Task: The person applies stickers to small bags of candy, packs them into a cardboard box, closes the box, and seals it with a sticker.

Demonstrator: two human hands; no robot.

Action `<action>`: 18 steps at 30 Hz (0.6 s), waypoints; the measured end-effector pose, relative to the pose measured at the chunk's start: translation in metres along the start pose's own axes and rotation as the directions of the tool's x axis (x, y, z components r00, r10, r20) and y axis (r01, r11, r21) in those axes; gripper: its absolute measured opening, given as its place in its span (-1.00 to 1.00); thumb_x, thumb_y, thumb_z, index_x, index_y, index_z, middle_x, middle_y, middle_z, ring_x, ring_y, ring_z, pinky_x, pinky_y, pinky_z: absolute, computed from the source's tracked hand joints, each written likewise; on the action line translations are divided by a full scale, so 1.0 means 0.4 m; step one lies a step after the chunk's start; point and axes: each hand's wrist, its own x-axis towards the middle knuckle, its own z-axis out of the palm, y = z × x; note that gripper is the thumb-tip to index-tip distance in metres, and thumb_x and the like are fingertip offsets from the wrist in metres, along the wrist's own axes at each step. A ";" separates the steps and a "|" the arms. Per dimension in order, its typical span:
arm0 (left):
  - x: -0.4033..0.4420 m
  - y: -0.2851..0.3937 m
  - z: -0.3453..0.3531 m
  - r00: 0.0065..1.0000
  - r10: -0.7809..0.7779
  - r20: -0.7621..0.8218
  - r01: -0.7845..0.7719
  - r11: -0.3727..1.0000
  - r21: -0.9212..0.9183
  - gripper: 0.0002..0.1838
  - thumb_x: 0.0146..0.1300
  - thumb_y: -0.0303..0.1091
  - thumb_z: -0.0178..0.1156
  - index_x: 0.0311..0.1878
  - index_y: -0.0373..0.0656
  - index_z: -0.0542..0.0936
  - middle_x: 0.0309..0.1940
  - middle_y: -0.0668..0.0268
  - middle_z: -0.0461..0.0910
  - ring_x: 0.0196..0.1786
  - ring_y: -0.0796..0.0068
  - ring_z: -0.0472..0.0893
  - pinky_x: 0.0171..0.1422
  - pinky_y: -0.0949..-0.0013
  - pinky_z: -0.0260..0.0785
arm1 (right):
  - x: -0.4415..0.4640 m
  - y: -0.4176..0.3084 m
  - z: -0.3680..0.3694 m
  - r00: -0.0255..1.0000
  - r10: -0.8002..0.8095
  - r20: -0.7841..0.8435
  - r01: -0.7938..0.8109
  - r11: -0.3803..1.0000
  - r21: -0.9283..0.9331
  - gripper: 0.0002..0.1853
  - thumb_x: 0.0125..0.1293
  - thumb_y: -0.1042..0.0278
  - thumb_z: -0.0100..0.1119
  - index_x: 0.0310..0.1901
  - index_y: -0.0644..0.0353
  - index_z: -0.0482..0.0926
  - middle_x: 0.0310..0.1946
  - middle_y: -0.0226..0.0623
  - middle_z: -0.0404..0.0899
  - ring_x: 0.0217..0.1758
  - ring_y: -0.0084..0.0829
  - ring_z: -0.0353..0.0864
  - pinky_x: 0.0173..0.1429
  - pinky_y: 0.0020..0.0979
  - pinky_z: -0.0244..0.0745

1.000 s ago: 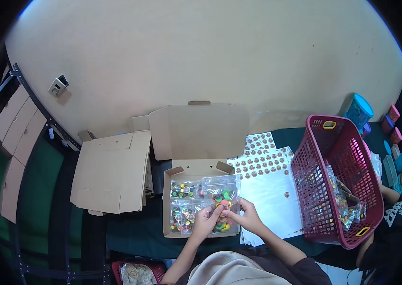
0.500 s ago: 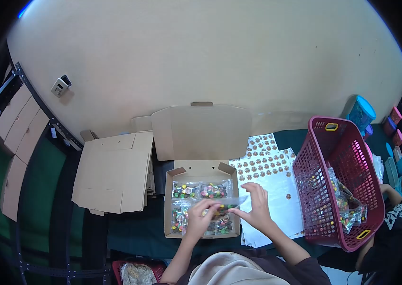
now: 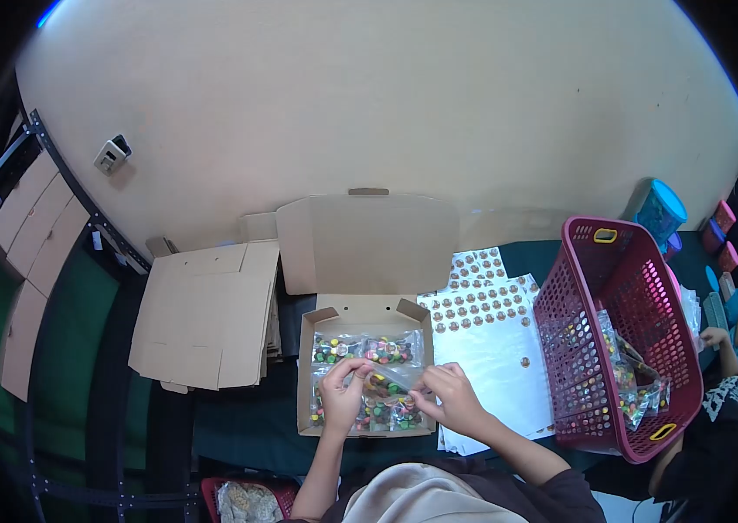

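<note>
A clear plastic bag of colourful candies (image 3: 393,378) is stretched between my two hands above the open cardboard box (image 3: 306,370). My left hand (image 3: 342,394) pinches its left end with thumb and fingers. At the other end, my right hand (image 3: 454,397) is closed on the bag's right edge. Beneath them, several similar candy bags (image 3: 391,349) lie side by side in the box. The box lid (image 3: 369,248) stands raised at the back. My hands hide some of the bags in the front half.
Flattened cardboard boxes (image 3: 199,318) are stacked on the left. Sheets of round stickers (image 3: 486,349) lie to the right. Beyond them stands a maroon basket (image 3: 574,340) with candy bags inside. Another person's hand (image 3: 714,338) is at the far right. Below the table edge sits a red basket (image 3: 210,497).
My right hand has gone from fingers spread to closed on the bag's right edge. My left hand has shifted left, and the bag now slants between them.
</note>
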 end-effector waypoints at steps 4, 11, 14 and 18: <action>0.000 -0.019 0.008 0.998 -0.039 -0.050 0.035 0.997 -0.075 -0.85 0.11 -0.41 0.19 -0.38 -0.33 0.56 -0.47 0.30 0.57 -0.36 0.57 0.52 -0.20 0.52 0.34 | -0.010 0.006 0.004 0.998 0.055 0.042 -0.061 0.987 0.149 -0.86 0.05 0.37 0.16 -0.48 0.20 0.42 -0.53 -0.32 0.43 -0.40 -0.34 0.44 -0.18 -0.37 0.21; -0.014 0.002 0.051 0.993 0.029 -0.118 -0.049 0.985 -0.168 -0.79 0.14 -0.37 0.17 -0.20 -0.27 0.51 -0.25 0.28 0.52 -0.15 0.53 0.48 0.00 0.44 0.29 | -0.042 0.026 0.026 0.943 0.294 -0.154 -0.232 0.916 0.326 -0.85 0.05 0.42 0.19 -0.53 0.26 0.43 -0.56 -0.26 0.43 -0.47 -0.32 0.45 -0.26 -0.37 0.29; -0.040 0.000 0.057 0.992 0.111 -0.059 -0.118 0.985 -0.123 -0.63 0.11 -0.30 0.21 -0.04 -0.22 0.44 -0.07 0.23 0.46 -0.02 0.46 0.44 0.11 0.35 0.24 | -0.021 -0.001 0.015 0.910 0.376 -0.176 -0.274 0.862 0.425 -0.86 0.04 0.45 0.19 -0.51 0.30 0.44 -0.55 -0.23 0.44 -0.47 -0.30 0.47 -0.25 -0.37 0.34; -0.071 0.007 0.098 0.948 0.232 0.216 -0.214 0.971 -0.104 -0.62 0.12 -0.27 0.20 -0.03 -0.23 0.45 -0.07 0.18 0.49 0.00 0.41 0.47 0.10 0.34 0.26 | 0.001 -0.020 0.024 0.961 0.110 -0.256 -0.058 0.978 0.202 -0.78 0.04 0.40 0.19 -0.28 0.30 0.49 -0.40 -0.16 0.47 -0.26 -0.23 0.46 -0.10 -0.33 0.33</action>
